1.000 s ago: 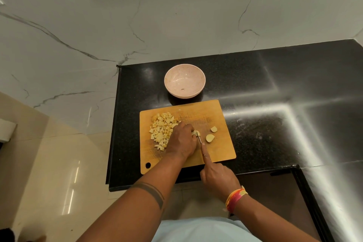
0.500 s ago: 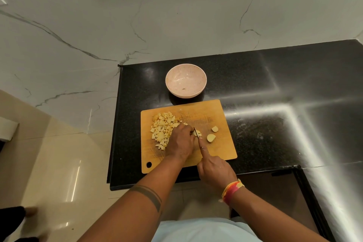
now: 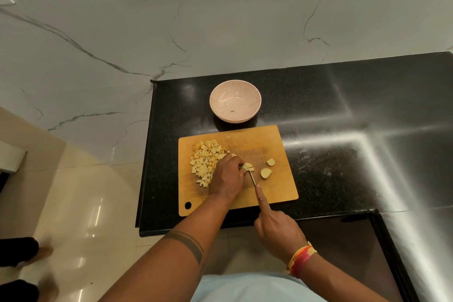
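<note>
The pale piece (image 3: pixel 249 167) being diced lies near the middle of the cutting board (image 3: pixel 277 191), pinned at its left end by the curled fingertips of the left hand (image 3: pixel 229 176). The knife (image 3: pixel 252 178) stands with its tip in that piece. The right hand (image 3: pixel 279 233) grips the handle, which is hidden, so the grip itself is probably a closed fist, with the index finger stretched along the blade's spine. A heap of diced cubes (image 3: pixel 206 162) sits just left of the holding hand, and 2 uncut chunks (image 3: pixel 267 169) wait to the right. A pink bowl (image 3: pixel 259 102) stands behind the board on the black countertop (image 3: pixel 343 105). The piece is small and the fingertips sit right beside the edge, so a slip or a roll of the piece could nick them or scatter cubes off the board
</note>
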### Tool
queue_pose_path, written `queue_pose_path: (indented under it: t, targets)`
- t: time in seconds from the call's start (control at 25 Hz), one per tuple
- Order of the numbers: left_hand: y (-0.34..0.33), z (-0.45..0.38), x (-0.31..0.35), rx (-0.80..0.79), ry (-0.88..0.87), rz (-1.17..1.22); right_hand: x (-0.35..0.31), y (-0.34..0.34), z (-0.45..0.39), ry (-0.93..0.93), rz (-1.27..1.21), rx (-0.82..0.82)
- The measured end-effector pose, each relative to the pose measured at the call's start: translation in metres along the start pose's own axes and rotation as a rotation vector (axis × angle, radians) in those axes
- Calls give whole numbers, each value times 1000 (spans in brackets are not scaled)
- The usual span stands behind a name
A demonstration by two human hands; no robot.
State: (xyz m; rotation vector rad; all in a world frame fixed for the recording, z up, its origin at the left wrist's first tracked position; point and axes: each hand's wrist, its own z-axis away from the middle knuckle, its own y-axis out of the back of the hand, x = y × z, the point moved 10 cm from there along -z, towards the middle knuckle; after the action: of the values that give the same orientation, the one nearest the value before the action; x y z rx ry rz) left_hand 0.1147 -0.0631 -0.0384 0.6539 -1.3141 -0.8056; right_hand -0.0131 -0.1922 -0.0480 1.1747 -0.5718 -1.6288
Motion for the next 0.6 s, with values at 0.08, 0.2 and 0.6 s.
queue_pose_path:
  t: [0.08,0.2,0.6]
  targets:
    - [2,1,-3,3,-6,34,-3,2,-6,19,-24,15]
    - [2,3,-7,-4,2,56,-8,6,-23,18,-39,25]
    - [1,-2,-5,21,26,-7,-10,3,-28,10,-1,-22]
